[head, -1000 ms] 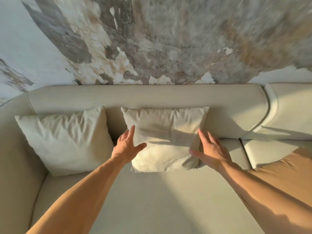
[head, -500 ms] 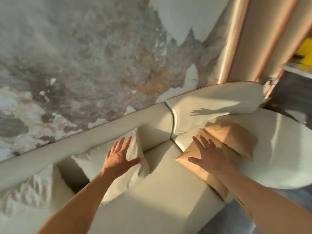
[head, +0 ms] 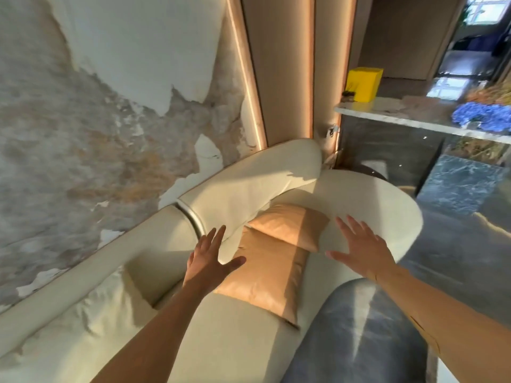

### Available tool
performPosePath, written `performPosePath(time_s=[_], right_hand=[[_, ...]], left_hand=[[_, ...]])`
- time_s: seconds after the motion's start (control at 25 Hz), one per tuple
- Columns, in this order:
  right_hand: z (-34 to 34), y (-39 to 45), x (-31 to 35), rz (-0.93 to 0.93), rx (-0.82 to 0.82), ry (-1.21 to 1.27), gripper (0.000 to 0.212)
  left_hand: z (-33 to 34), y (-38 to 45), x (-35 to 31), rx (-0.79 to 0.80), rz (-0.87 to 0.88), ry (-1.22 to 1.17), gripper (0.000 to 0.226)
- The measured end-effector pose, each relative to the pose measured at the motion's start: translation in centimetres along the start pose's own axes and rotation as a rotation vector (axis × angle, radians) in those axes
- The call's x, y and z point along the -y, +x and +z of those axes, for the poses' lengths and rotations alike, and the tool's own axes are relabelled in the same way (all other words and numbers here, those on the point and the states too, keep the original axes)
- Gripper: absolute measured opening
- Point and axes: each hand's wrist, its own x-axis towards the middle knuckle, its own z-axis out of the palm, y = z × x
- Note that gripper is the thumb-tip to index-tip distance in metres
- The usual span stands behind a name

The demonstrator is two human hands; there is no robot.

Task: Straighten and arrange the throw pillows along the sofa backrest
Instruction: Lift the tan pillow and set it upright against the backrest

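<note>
Two tan throw pillows lie flat on the cream sofa seat near its right end: a larger one in front and a smaller one behind it, overlapping. My left hand hovers open at the larger pillow's left edge, its thumb over the pillow. My right hand is open with fingers spread above the seat, right of both pillows. A cream pillow leans on the sofa backrest at lower left.
The rounded right end of the sofa curves toward a dark marble floor. A grey rounded object sits at lower right. A white-topped counter with a yellow box and blue flowers stands beyond.
The view has swung right from the cream pillows to the sofa's right end. Both hands left the middle cream pillow and now flank the tan pillows.
</note>
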Motion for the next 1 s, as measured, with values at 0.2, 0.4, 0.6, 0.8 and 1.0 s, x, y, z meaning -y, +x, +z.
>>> performPosePath(time_s=[0.2, 0.4, 0.6, 0.8, 1.0], right_hand=[[-2.6, 2.0, -10.5, 0.080, -0.028, 0.040, 0.092], [-2.8, 5.1, -16.0, 0.122, 0.002, 0.091, 0.093], [-1.4, 10.7, -18.0, 0.111, 0.033, 0.072, 0.093], [-0.8, 19.4, -18.7, 0.057, 0.041, 0.044, 0.092], [-0.4, 28.6, -18.8, 0.022, 0.095, 0.000, 0.096]], left_hand=[[4.3, 6.1, -7.8, -0.006, -0.008, 0.011, 0.102], [7.0, 10.8, -11.6, 0.003, -0.006, 0.003, 0.100], [9.1, 16.2, -12.4, 0.036, -0.036, 0.028, 0.099], [11.3, 23.7, -12.7, 0.039, -0.092, 0.029, 0.098], [13.0, 31.4, -13.1, 0.058, -0.150, -0.014, 0.100]])
